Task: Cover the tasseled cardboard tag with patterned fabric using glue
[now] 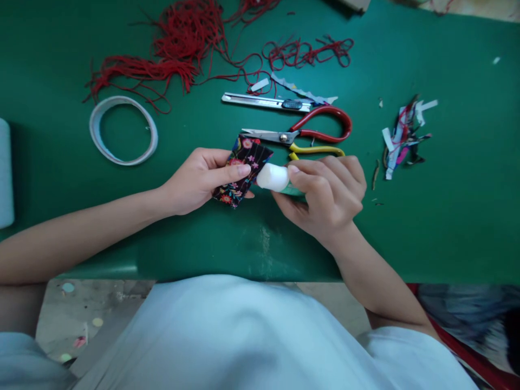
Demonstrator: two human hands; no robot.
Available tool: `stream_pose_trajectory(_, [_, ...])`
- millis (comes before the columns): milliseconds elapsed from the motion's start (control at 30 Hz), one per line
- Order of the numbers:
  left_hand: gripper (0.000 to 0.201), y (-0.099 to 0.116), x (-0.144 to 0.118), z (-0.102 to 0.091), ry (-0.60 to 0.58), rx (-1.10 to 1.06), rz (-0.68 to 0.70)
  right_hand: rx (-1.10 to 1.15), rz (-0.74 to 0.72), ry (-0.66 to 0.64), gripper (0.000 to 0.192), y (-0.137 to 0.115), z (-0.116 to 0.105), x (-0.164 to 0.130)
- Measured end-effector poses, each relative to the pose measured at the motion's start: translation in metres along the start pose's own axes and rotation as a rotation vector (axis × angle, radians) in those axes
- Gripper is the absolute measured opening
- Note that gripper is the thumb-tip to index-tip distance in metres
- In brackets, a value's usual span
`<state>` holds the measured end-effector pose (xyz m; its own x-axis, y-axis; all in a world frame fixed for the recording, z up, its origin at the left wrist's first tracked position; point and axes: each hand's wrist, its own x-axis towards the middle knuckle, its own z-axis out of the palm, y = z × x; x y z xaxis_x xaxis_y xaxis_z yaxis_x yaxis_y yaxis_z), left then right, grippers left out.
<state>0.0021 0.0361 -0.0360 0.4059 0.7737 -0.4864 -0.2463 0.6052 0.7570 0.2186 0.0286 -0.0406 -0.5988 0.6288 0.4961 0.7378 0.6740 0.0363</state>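
My left hand (203, 181) is closed on a small folded piece of black floral fabric (260, 157), thumb on top and fingers beneath. The fabric is flat and tilted, with pink, red and blue flowers. My right hand (331, 192) is wrapped round what looks like a glue stick (273, 177) with a thick white end and a green body. Its white end points left, at the fabric's right edge; whether they touch I cannot tell. Just beyond my hands lie scissors (284, 138) with one red and one yellow handle, and a utility knife (264, 101).
Tangled red cords (189, 32) and a smaller cord bundle (309, 53) lie at the back of the green table (195, 246). A roll of tape (94, 132) is at left. Fabric and paper scraps (400, 138) lie at right. A pale object (5, 173) stands at the left edge.
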Motion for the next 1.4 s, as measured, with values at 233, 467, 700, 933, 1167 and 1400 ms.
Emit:
stream_pose_trajectory(233, [0.026,0.0,0.001,0.0,-0.008,-0.026,-0.029,-0.02,0.032,0.058,0.01,-0.001,0.001,-0.005])
stream_pose_trajectory(467, [0.02,0.002,0.001,0.0,-0.052,-0.081,-0.039,-0.003,-0.003,0.263,0.021,0.001,-0.002,0.005])
stream_pose_trajectory(700, [0.02,0.002,0.002,0.001,-0.037,-0.112,-0.037,-0.018,0.089,0.032,0.014,-0.002,0.001,-0.002])
stream_pose_trajectory(933, [0.02,0.004,0.0,0.004,-0.017,-0.082,-0.043,0.063,0.068,0.129,0.01,-0.004,0.005,-0.006])
stream_pose_trajectory(1167, [0.028,-0.004,-0.002,-0.001,0.057,0.084,0.044,-0.053,0.15,-0.05,0.019,-0.006,0.006,-0.006])
stream_pose_trajectory(1400, [0.024,-0.008,-0.003,-0.004,0.032,0.151,0.1,0.041,0.128,0.073,0.012,-0.005,0.006,-0.008])
